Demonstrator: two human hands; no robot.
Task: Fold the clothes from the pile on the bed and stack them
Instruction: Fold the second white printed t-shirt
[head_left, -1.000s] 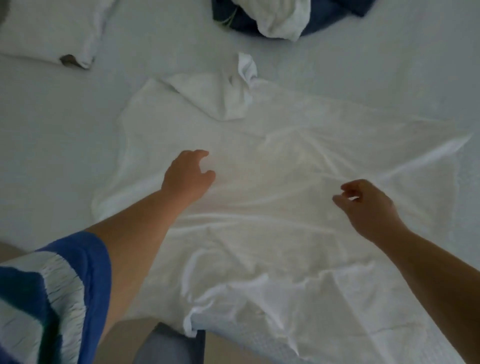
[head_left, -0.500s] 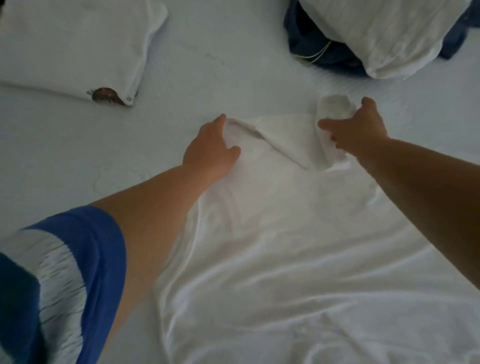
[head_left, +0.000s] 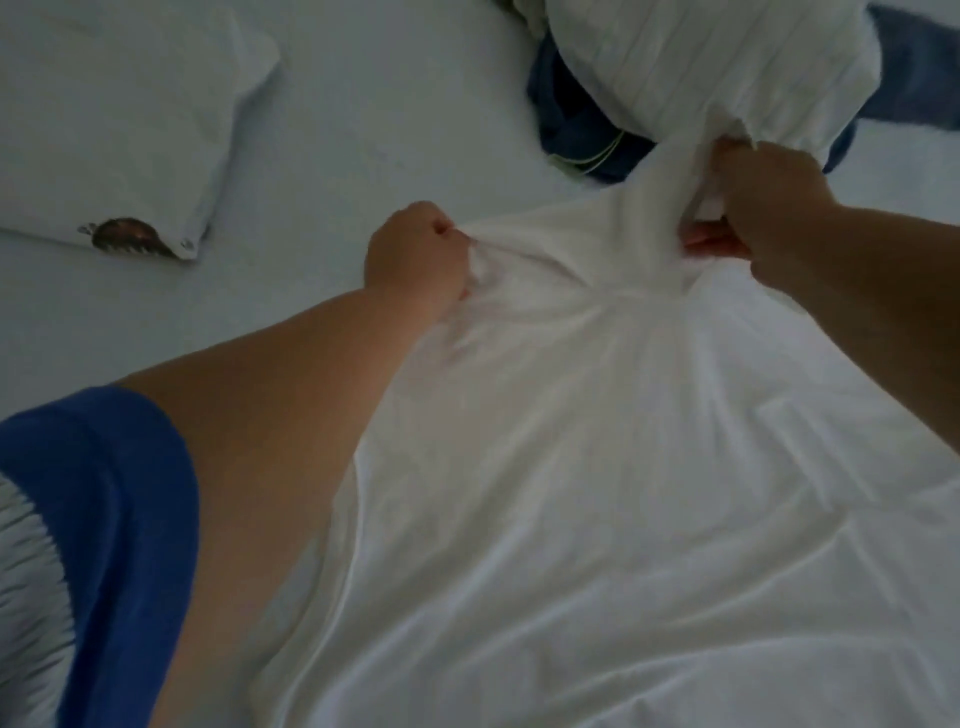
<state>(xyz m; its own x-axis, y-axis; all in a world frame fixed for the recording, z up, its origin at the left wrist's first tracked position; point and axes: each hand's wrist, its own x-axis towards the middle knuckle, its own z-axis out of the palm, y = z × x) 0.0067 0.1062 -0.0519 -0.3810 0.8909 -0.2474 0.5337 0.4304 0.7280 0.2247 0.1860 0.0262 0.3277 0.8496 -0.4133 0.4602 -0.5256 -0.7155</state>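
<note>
Nearest to the person, a blue sleeve (head_left: 119, 499) with a white ribbed panel fills the lower left, and the bare left arm runs out from it across the bed (head_left: 363, 104). A white T-shirt (head_left: 597, 493) lies spread over the near part of the bed, its broad body reaching toward the near edge and off the bottom of the view, creased in long soft ridges that all run toward its far end. That pattern suggests the cloth is being pulled taut from there.

At that far end both hands are closed on the fabric. The left hand (head_left: 415, 257) has its fingers curled tightly round a bunched corner, which looks like a shoulder, holding it down near the bed. The right hand (head_left: 763, 208) grips the other gathered part and lifts it a little, so a twisted neck of cloth rises between thumb and fingers. I judge the two grips are taken at the shoulders so the shirt can be drawn straight and flattened before the first fold; the fold itself is not yet made.

Just beyond the right hand, toward the far right corner, sits the pile (head_left: 675, 67): a bulky white garment heaped on dark blue cloth, waiting its turn. Toward the far left, well apart from the hands, a folded white garment (head_left: 119, 119) with a small brown print at its corner lies flat, seemingly the start of the stack.
</note>
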